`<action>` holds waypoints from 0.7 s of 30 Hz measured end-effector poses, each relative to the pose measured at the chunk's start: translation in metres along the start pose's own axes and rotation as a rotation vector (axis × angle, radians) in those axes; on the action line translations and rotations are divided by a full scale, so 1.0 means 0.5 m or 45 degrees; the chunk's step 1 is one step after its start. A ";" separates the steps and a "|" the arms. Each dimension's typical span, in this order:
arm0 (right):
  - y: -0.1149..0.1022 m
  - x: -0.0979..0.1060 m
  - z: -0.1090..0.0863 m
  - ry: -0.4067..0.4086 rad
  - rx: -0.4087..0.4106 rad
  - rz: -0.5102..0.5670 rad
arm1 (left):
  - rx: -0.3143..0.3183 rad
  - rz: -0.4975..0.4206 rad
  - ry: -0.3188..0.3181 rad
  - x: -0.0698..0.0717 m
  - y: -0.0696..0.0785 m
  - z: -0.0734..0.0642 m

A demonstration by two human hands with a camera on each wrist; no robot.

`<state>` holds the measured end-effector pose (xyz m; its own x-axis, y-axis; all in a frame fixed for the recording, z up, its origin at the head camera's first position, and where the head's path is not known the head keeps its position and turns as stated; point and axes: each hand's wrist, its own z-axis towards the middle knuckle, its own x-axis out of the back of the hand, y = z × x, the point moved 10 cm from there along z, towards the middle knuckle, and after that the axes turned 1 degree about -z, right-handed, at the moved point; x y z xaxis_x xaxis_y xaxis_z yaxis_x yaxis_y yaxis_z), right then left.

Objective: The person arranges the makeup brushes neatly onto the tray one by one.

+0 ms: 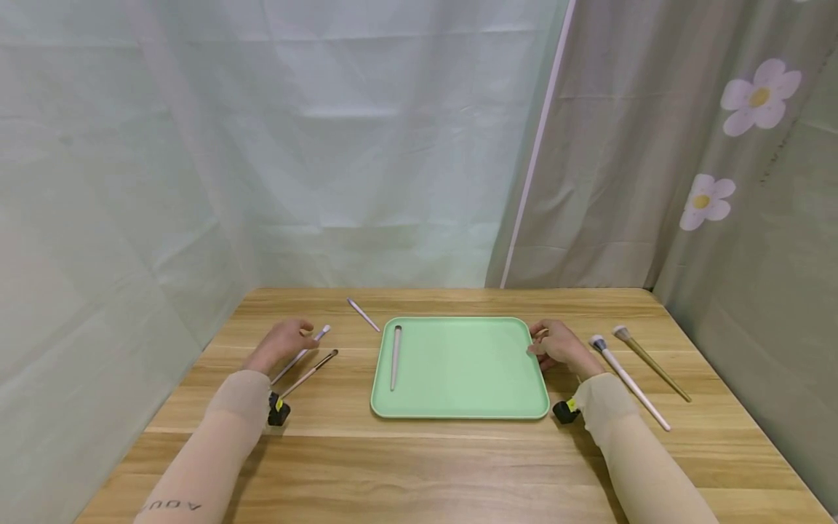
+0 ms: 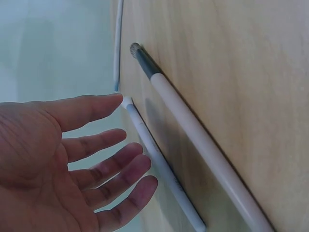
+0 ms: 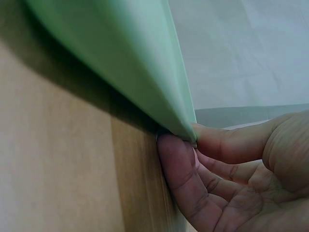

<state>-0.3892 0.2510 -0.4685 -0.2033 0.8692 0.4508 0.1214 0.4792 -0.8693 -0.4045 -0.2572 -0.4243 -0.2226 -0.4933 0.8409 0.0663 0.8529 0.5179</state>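
Note:
My right hand [image 1: 556, 343] pinches the right rim of a light green tray [image 1: 471, 367] between thumb and fingers, seen up close in the right wrist view. Inside the tray, near its left side, lies a pale makeup brush [image 1: 396, 358]. On the left, my left hand [image 1: 284, 343] is above a slim white makeup brush [image 2: 159, 166] with its fingers loosely spread and nothing in them. Beside that brush lies another makeup brush [image 2: 193, 130] with a pale handle, a dark ferrule and a small dark tip.
Behind the tray's left corner lies a thin pale stick-like tool [image 1: 363, 314], its kind unclear. Right of my right hand are a white-handled makeup brush [image 1: 631, 386] and a gold-handled one [image 1: 655, 362]. Curtains [image 1: 393, 145] surround the wooden table [image 1: 445, 466].

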 end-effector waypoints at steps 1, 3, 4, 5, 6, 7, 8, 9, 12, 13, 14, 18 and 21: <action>0.000 0.000 0.000 0.001 0.000 0.004 | 0.002 0.002 -0.003 -0.002 -0.002 0.000; 0.000 -0.001 0.000 0.000 -0.004 0.006 | 0.011 0.007 -0.001 -0.004 -0.005 0.001; -0.001 -0.001 0.000 0.000 -0.003 0.004 | 0.016 0.009 0.000 -0.005 -0.006 0.002; -0.002 -0.001 -0.001 0.000 -0.001 0.001 | 0.021 0.013 0.003 -0.007 -0.007 0.003; -0.003 0.000 -0.002 0.002 -0.001 0.000 | 0.024 0.012 0.005 -0.008 -0.008 0.003; -0.002 0.000 -0.002 0.003 -0.004 -0.002 | 0.027 0.014 0.005 -0.008 -0.008 0.003; -0.003 0.000 -0.002 0.005 -0.005 -0.009 | 0.028 0.014 0.005 -0.009 -0.007 0.002; -0.004 0.001 -0.003 0.006 -0.004 -0.014 | 0.035 0.010 0.007 -0.010 -0.006 0.000; -0.005 0.001 -0.004 0.006 -0.007 -0.018 | 0.042 -0.001 0.006 -0.013 -0.003 -0.004; -0.006 0.001 -0.005 0.005 -0.007 -0.020 | 0.040 0.012 0.010 -0.013 -0.001 -0.004; -0.007 0.001 -0.005 0.002 -0.006 -0.021 | 0.041 0.021 0.015 -0.014 -0.001 -0.004; -0.005 0.000 -0.005 -0.005 -0.013 -0.014 | 0.033 0.084 0.030 -0.013 0.000 0.001; -0.003 -0.001 -0.004 -0.004 -0.014 -0.018 | 0.028 0.108 0.039 -0.011 0.003 0.002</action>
<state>-0.3873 0.2503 -0.4668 -0.2083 0.8620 0.4621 0.1296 0.4926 -0.8606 -0.4040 -0.2532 -0.4286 -0.1869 -0.4238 0.8863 0.0623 0.8952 0.4412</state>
